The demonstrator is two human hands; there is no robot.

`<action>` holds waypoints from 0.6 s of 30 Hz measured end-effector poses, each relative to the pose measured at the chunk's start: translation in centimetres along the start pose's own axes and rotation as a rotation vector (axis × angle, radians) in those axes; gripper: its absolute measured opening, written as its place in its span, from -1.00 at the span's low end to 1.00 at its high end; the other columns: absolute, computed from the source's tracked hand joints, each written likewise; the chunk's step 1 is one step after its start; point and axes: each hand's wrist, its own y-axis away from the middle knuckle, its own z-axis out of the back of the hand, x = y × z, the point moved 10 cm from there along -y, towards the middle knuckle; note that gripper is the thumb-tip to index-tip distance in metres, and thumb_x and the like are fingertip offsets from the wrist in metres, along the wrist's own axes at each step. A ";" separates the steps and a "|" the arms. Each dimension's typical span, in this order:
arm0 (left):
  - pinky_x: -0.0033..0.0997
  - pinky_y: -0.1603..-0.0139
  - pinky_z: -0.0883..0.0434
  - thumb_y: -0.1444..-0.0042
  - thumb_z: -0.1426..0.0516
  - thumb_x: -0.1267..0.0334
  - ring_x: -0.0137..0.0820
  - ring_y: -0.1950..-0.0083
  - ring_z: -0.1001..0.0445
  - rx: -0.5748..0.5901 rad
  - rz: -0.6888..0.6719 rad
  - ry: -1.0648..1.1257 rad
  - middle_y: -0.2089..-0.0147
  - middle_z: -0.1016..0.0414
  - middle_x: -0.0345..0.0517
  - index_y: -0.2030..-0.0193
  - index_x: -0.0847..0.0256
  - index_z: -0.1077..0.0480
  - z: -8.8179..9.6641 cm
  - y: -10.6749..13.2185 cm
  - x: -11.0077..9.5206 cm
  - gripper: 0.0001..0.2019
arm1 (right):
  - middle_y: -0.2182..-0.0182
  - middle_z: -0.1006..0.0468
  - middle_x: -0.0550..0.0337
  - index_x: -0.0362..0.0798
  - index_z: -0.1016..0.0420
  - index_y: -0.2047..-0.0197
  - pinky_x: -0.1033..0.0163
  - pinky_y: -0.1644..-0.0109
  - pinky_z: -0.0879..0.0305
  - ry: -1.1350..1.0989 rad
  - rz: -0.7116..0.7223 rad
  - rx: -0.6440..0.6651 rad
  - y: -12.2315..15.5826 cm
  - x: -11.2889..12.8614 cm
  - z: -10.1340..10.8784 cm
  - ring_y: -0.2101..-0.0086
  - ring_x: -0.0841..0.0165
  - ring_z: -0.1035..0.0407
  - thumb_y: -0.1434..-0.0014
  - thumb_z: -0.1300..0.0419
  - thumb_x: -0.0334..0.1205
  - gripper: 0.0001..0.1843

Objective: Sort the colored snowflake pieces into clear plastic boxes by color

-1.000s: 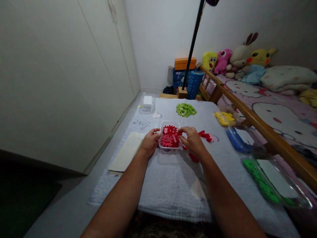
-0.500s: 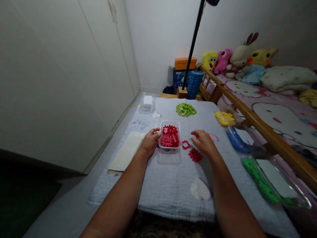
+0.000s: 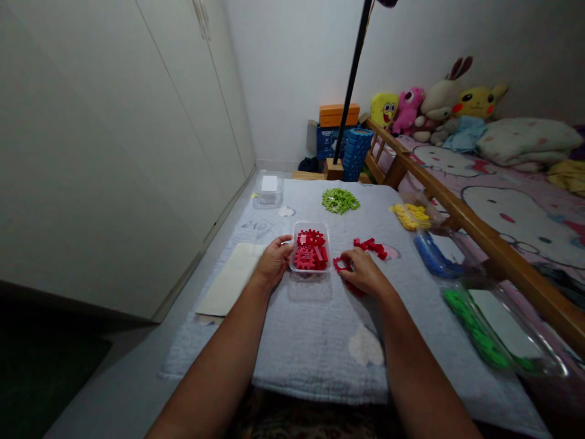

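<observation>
A clear plastic box (image 3: 311, 227) holding several red interlocking pieces (image 3: 309, 252) sits on a light blue cloth (image 3: 315, 329). My left hand (image 3: 273, 261) grips the box's left side. Just right of the box, my right hand (image 3: 363, 272) lies on the cloth with its fingers curled over loose red pieces (image 3: 340, 264). More red pieces (image 3: 369, 246) lie a little farther back and to the right.
A green pile (image 3: 340, 200) and an empty clear box (image 3: 269, 188) lie at the far end. Clear containers of yellow (image 3: 411, 215), blue (image 3: 432, 255) and green pieces (image 3: 479, 332) line the right edge beside a wooden bed rail (image 3: 475, 228). A pale sheet (image 3: 230, 279) lies left.
My right hand left the box, reached right toward the loose red pieces, then came back left and closed over the pieces nearest the box. My left hand stayed on the box.
</observation>
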 end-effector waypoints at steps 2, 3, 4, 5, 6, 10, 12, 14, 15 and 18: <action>-0.50 0.48 -0.39 0.17 -0.33 0.37 -0.44 0.48 -0.49 -0.005 0.000 0.000 0.44 -0.49 -0.28 0.07 0.22 -0.35 0.0 0.0 0.0 -0.53 | 0.20 -0.49 0.04 -0.07 -0.52 0.16 0.12 -0.01 -0.28 -0.022 -0.022 -0.062 0.0 -0.4 1.0 0.13 0.19 -0.37 -0.02 -0.29 -0.31 -0.74; -0.50 0.47 -0.39 0.17 -0.33 0.37 -0.45 0.48 -0.49 -0.006 0.000 0.002 0.44 -0.49 -0.27 0.07 0.22 -0.35 0.0 0.1 -0.1 -0.54 | 0.19 -0.50 0.04 -0.06 -0.51 0.15 0.10 -0.02 -0.28 -0.043 -0.026 -0.099 0.0 -0.5 1.6 0.11 0.17 -0.37 -0.01 -0.29 -0.30 -0.72; -0.50 0.47 -0.39 0.17 -0.33 0.37 -0.45 0.48 -0.49 -0.006 0.000 0.005 0.44 -0.49 -0.27 0.08 0.22 -0.35 0.0 0.1 -0.1 -0.54 | 0.17 -0.50 0.03 -0.05 -0.51 0.14 0.09 -0.03 -0.29 -0.073 -0.025 -0.135 0.0 -0.4 2.2 0.10 0.17 -0.38 -0.01 -0.30 -0.29 -0.71; -0.51 0.47 -0.39 0.17 -0.32 0.37 -0.45 0.48 -0.49 -0.006 0.000 0.008 0.44 -0.49 -0.28 0.08 0.21 -0.35 -0.1 0.1 -0.1 -0.55 | 0.16 -0.50 0.03 -0.05 -0.50 0.12 0.09 -0.03 -0.30 -0.109 -0.018 -0.166 -0.1 -0.2 2.9 0.10 0.17 -0.38 -0.01 -0.30 -0.28 -0.70; -0.51 0.48 -0.38 0.17 -0.32 0.37 -0.45 0.48 -0.49 -0.005 0.000 0.009 0.45 -0.49 -0.28 0.08 0.21 -0.35 -0.1 0.1 -0.1 -0.55 | 0.15 -0.51 0.04 -0.04 -0.50 0.10 0.09 -0.02 -0.31 -0.147 -0.006 -0.189 -0.2 0.1 3.5 0.10 0.18 -0.39 -0.03 -0.30 -0.27 -0.69; -0.50 0.48 -0.38 0.17 -0.32 0.37 -0.44 0.48 -0.49 -0.012 -0.005 0.012 0.45 -0.49 -0.27 0.09 0.22 -0.36 -0.1 0.0 0.0 -0.56 | 0.13 -0.54 0.04 -0.05 -0.49 0.08 0.11 -0.01 -0.29 -0.203 0.074 -0.204 -1.5 3.0 5.2 0.11 0.20 -0.40 -0.08 -0.32 -0.21 -0.68; -0.50 0.48 -0.38 0.18 -0.33 0.37 -0.44 0.48 -0.49 -0.016 -0.005 0.014 0.46 -0.48 -0.27 0.09 0.22 -0.36 0.0 0.0 0.0 -0.56 | 0.12 -0.56 0.04 -0.05 -0.50 0.07 0.08 -0.05 -0.26 -0.156 0.101 -0.179 -2.5 4.8 5.5 0.09 0.18 -0.39 -0.08 -0.34 -0.20 -0.68; -0.50 0.48 -0.37 0.19 -0.33 0.38 -0.44 0.50 -0.48 -0.019 -0.001 0.015 0.47 -0.48 -0.28 0.09 0.22 -0.36 0.0 -0.1 0.0 -0.54 | 0.09 -0.57 0.02 -0.04 -0.51 0.06 0.06 -0.05 -0.24 -0.074 0.095 -0.150 -3.6 6.1 5.5 0.08 0.14 -0.37 -0.08 -0.36 -0.17 -0.66; -0.50 0.48 -0.37 0.19 -0.33 0.38 -0.45 0.50 -0.47 -0.018 0.000 0.016 0.47 -0.48 -0.28 0.09 0.22 -0.35 0.0 -0.1 0.0 -0.53 | 0.08 -0.57 0.02 -0.04 -0.51 0.06 0.04 -0.04 -0.23 -0.026 0.088 -0.132 -4.2 6.7 5.3 0.07 0.12 -0.36 -0.08 -0.36 -0.15 -0.65; -0.50 0.49 -0.37 0.19 -0.33 0.38 -0.49 0.54 -0.43 -0.006 -0.004 0.019 0.47 -0.48 -0.30 0.08 0.22 -0.35 -0.3 0.1 -0.1 -0.53 | 0.06 -0.57 -0.04 -0.05 -0.53 0.05 0.01 -0.02 -0.21 0.107 0.088 -0.061 -6.0 8.2 4.4 0.05 0.05 -0.34 -0.11 -0.35 -0.06 -0.63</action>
